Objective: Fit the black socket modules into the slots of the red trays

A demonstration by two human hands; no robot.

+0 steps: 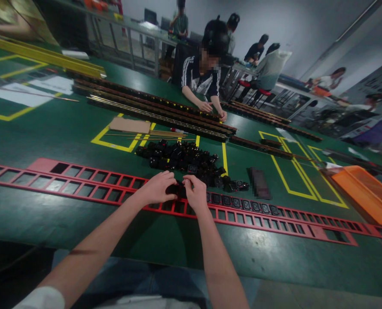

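My left hand (160, 187) and my right hand (195, 191) meet over a long red metal strip (236, 217) with rows of rectangular cutouts. Between the curled fingers of both is a black socket module (181, 189), partly hidden by them. To the right of my right hand, several black sockets (236, 203) sit in a row in the strip's upper cutouts. Just beyond my hands lies a pile of loose black sockets (178, 154), some spilling rightward.
An orange tray (368, 193) stands at the right. Long dark rails (158, 112) cross the table's far side, where a co-worker (203, 77) leans over them. A cardboard piece (129, 125) and thin sticks (165, 134) lie behind the pile; a dark pouch-like item (259, 183) is right of it.
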